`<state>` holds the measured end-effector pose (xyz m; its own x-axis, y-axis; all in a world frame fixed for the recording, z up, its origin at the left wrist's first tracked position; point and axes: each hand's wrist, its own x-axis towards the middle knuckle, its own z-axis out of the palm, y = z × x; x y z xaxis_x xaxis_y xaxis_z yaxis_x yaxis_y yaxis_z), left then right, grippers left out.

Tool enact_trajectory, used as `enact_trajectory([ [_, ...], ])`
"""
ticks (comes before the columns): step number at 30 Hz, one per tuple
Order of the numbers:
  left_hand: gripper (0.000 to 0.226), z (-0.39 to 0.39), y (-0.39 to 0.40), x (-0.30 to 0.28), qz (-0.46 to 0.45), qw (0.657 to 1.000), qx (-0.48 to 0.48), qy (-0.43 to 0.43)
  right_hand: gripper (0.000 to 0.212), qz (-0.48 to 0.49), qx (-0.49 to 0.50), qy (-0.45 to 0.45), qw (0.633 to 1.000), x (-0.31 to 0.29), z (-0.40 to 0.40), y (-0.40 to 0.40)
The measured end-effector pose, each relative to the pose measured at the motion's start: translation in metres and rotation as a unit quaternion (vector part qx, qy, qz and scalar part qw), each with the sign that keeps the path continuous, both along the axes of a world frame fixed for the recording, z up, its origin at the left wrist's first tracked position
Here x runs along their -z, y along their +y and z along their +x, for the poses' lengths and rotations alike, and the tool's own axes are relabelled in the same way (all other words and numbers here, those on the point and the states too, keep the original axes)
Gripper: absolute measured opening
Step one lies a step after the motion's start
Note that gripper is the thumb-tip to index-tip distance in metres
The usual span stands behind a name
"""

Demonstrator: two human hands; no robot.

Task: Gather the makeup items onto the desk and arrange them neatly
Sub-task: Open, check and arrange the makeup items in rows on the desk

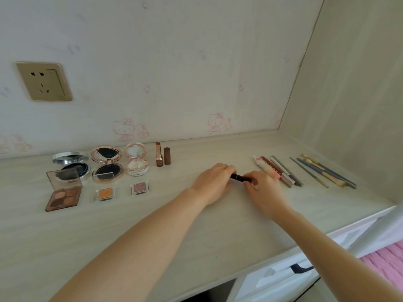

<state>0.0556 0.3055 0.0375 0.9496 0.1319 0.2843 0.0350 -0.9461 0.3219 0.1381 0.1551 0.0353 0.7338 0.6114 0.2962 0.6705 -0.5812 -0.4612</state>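
Both hands hold one black tube [239, 177] above the middle of the pale desk [152, 232]. My left hand [214, 182] grips its left end and my right hand [262, 188] pinches its right end. To the left lie an open silver compact [72, 163], an open rose-gold compact [106, 164], a white open compact [136, 159], a brown eyeshadow palette [64, 191], an orange eyeshadow pan [105, 193] and a pink eyeshadow pan [140, 187]. An uncapped lipstick [159, 154] stands beside its brown cap [167, 156]. Right of my hands lie tubes and pencils [281, 171] and brushes [325, 172].
The desk sits in a corner, with a wall behind and a side panel [349, 105] on the right. A gold wall socket [44, 81] is at upper left. Below the desk's front edge are a white drawer with a dark handle [298, 268] and pink fabric [386, 262].
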Motion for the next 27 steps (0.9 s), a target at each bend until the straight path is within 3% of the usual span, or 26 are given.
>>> enact_trajectory([
  [10,0.017,-0.053,0.015,-0.01,-0.013,0.993,0.003,-0.12,0.016,0.1,-0.031,0.047,0.993,-0.02,-0.043,0.012],
  [21,0.014,-0.125,0.049,-0.012,-0.095,0.983,-0.033,-0.151,0.015,0.125,-0.081,0.106,0.983,-0.032,-0.1,0.043],
  [27,0.015,-0.175,0.06,-0.013,-0.15,0.971,-0.076,-0.168,0.012,0.171,-0.129,0.191,0.958,-0.037,-0.135,0.069],
])
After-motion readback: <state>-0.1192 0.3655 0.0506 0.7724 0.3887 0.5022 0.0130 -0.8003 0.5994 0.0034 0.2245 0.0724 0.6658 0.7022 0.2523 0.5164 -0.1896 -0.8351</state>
